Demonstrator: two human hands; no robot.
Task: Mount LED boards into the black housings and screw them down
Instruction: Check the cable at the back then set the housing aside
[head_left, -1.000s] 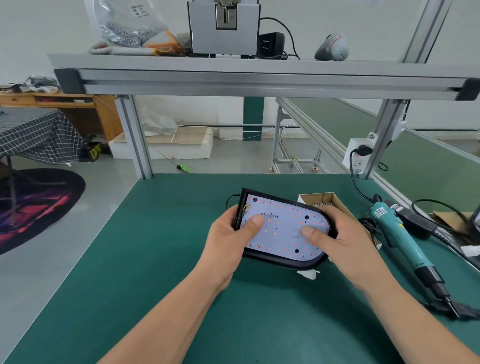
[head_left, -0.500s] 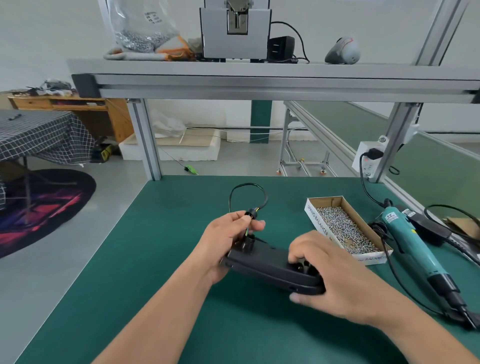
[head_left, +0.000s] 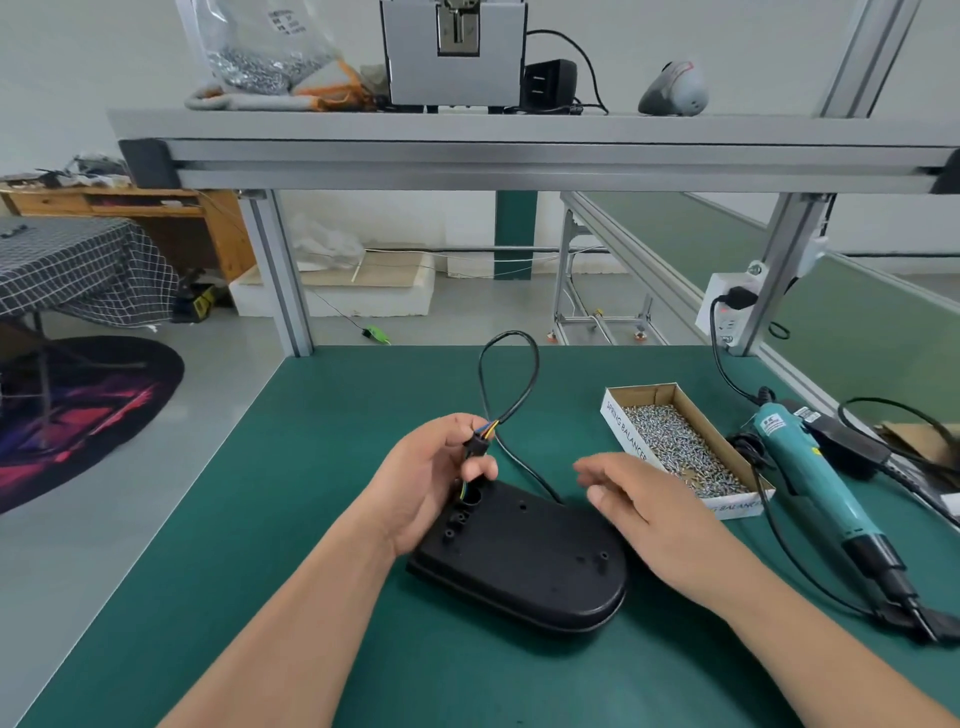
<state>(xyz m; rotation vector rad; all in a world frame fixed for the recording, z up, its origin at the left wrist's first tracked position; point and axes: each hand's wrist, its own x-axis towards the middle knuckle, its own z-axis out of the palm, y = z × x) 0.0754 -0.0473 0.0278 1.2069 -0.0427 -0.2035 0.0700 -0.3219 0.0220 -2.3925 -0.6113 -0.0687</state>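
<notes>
Head view, left hand (head_left: 426, 478): pinching black connector (head_left: 475, 448) above housing (head_left: 524, 561)
Right hand (head_left: 649, 504): hovering by housing, fingers relaxed, holding nothing
Housing: lying back up on green mat (head_left: 311, 519)
Screw box (head_left: 626, 431): sitting right of housing, beside screwdriver (head_left: 810, 483)

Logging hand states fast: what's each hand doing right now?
Left hand: pinching the cable connector above the black housing.
Right hand: open, holding nothing.

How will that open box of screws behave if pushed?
Probably heavy for its size: the screw box is heaped with metal screws. Low and flat, so likely slides, not tips. Open top: a jolt could spill some.
</notes>
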